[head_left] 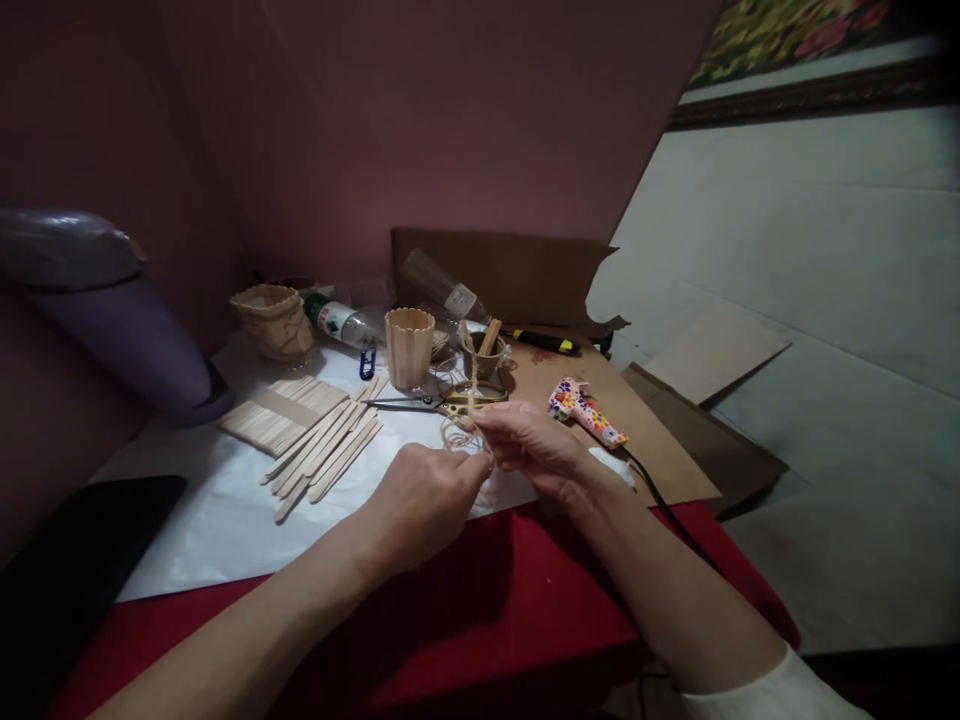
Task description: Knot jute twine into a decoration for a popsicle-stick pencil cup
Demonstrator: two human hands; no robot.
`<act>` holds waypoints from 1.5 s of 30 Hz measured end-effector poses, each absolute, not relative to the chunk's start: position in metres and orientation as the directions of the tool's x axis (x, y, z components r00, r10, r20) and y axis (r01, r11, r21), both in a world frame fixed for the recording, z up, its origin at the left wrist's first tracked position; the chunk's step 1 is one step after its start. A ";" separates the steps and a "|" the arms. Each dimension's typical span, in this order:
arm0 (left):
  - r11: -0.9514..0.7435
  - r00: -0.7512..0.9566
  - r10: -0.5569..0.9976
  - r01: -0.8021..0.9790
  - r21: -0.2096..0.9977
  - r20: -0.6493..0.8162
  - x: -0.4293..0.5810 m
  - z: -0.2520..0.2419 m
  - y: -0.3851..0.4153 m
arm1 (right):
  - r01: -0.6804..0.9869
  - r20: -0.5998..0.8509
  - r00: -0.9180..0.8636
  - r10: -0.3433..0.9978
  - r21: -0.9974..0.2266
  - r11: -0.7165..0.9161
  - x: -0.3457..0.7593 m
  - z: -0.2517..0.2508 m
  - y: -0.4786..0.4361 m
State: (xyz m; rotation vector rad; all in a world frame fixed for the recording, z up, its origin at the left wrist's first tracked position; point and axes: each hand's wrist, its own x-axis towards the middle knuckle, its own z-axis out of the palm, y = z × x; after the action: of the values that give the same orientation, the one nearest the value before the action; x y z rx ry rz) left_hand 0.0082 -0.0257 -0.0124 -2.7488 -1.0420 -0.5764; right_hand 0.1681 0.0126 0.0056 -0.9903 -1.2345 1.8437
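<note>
Head view: near the table's middle, the left hand [420, 500] and right hand [536, 445] meet. Each pinches pale twine [457, 435], whose loops bunch at the fingertips above a white sheet [225, 510]. Scissors [442, 402] lie just beyond, craft sticks [322, 450] to the left, a glue gun [585, 410] to the right. The twine appears mid-looping or knotting, work that calls for a steady pinch and even tension.

Your left hand [420, 505]: knuckles up, fingers curled, thumb and forefinger pinched together | your right hand [534, 447]: palm down, fingertips pinched tight, just beside the left | your forearms: bare, reaching forward, converging | your right sleeve [772, 690]: white, ending near the elbow
</note>
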 end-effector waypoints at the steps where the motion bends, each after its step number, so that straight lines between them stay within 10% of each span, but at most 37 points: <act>1: -0.757 0.704 0.595 0.653 -0.024 0.388 0.008 -0.012 -0.026 | -0.131 -0.212 -0.458 0.864 -0.944 -0.301 0.168 0.005 0.013; 15: -0.759 0.762 0.603 0.639 -0.123 0.238 0.016 -0.013 -0.031 | -0.208 -0.159 -0.400 0.902 -0.943 -0.258 0.165 0.001 0.016; 19: -0.819 0.763 0.559 0.570 0.069 0.324 0.017 -0.010 -0.036 | -0.208 -0.162 -0.423 0.891 -0.940 -0.270 0.167 0.002 0.017; 23: -0.564 0.238 0.790 0.644 0.518 0.564 0.011 -0.001 -0.030 | -0.122 -0.166 -0.463 0.871 -0.961 -0.248 0.166 0.003 0.015; 28: -0.175 -0.019 0.982 0.288 0.941 0.189 0.003 0.006 -0.014 | 0.011 -0.152 -0.457 0.876 -0.986 -0.165 0.162 0.002 0.010; 32: -0.011 0.154 0.988 0.163 0.987 -0.014 0.004 0.005 -0.011 | 0.073 -0.110 -0.430 0.896 -0.994 -0.087 0.160 0.000 0.010; 45: -0.123 0.116 0.989 0.258 0.958 0.095 0.002 -0.002 -0.006 | 0.225 -0.094 -0.421 0.902 -0.974 0.004 0.158 0.002 0.009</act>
State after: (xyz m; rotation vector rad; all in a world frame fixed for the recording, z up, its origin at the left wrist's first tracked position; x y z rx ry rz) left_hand 0.0025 -0.0065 -0.0023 -2.7274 -2.2552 -1.9068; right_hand 0.1585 0.0091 0.0018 -1.1676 -1.6888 1.4559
